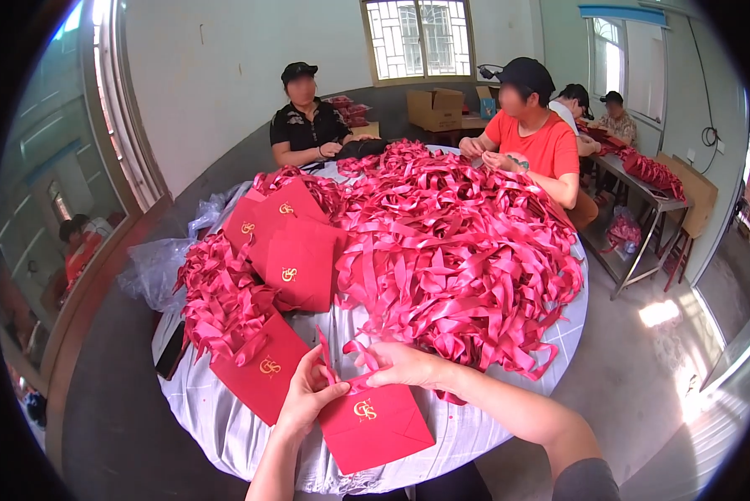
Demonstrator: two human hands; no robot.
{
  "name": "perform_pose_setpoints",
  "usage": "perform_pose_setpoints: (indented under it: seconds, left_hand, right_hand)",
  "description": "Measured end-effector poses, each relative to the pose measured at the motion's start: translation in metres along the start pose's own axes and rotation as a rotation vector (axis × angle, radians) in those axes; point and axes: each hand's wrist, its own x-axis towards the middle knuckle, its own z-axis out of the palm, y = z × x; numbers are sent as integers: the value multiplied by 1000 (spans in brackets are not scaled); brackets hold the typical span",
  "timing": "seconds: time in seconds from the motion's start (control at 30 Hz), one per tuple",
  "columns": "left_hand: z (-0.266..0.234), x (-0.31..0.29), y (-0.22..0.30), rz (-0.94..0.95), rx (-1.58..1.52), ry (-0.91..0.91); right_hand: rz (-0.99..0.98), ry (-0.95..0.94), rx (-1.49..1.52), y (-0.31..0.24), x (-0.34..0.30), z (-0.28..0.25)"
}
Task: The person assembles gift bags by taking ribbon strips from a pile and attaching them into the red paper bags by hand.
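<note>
A flat red paper gift bag (375,430) with a gold emblem lies in front of me near the table's edge. A pink-red ribbon (360,382) runs along its top edge, and its loose ends rise between my hands. My left hand (310,391) pinches the ribbon at the bag's upper left, thumb against the edge. Close beside it, my right hand (398,366) has its fingers closed on the ribbon at the upper right. The exact grip of the right fingertips is partly hidden. Another red bag (262,367) lies just left of my left hand.
A big heap of pink-red ribbons (458,250) covers much of the cloth-covered round table (183,417). More red bags (300,263) and a smaller ribbon pile (220,296) lie left. Two people (308,125) (534,134) sit across; others work at a side table (642,188).
</note>
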Motion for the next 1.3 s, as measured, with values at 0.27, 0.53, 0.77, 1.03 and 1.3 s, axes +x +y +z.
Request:
perform_pose_setpoints:
  seconds: [0.27,0.53,0.77,1.03,1.3]
  left_hand:
    - [0,-1,2,-4,21,15]
    - [0,-1,-1,-8,-7,29]
    - [-2,0,-2,-10,11,2]
    - [-1,-1,0,-14,2,-3]
    - [1,-2,2,-16,-35,17]
  right_hand:
    - [39,-9,1,-5,-2,1]
    - [6,-10,35,1,0,1]
    - [48,-49,-28,-2,0,-2]
    - [55,-32,-61,-5,-2,0]
    - [40,-21,-14,-2,-2,1]
